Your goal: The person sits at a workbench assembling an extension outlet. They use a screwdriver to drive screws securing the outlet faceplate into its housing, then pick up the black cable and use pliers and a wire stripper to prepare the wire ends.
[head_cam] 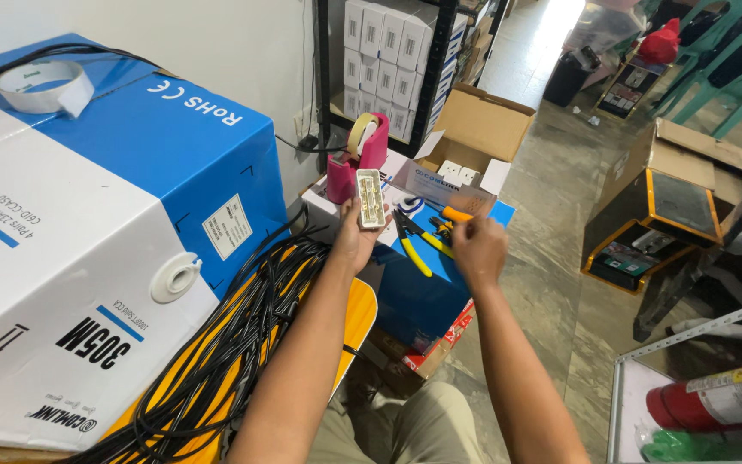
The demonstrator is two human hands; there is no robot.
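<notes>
White block (371,198) in left hand (355,241); right hand (477,247) alongside, apart.

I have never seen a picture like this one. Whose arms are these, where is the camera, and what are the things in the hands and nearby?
The camera sits on a person's head and looks down, so both bare arms are that person's own. The left hand holds up a small white rectangular box. The right hand grips an orange-handled tool; its tip is blurred. Below them, yellow-handled pliers lie on a blue box top, with a pink tape dispenser behind. A large blue and white carton stands to the left, with a bundle of black cables beside it.
</notes>
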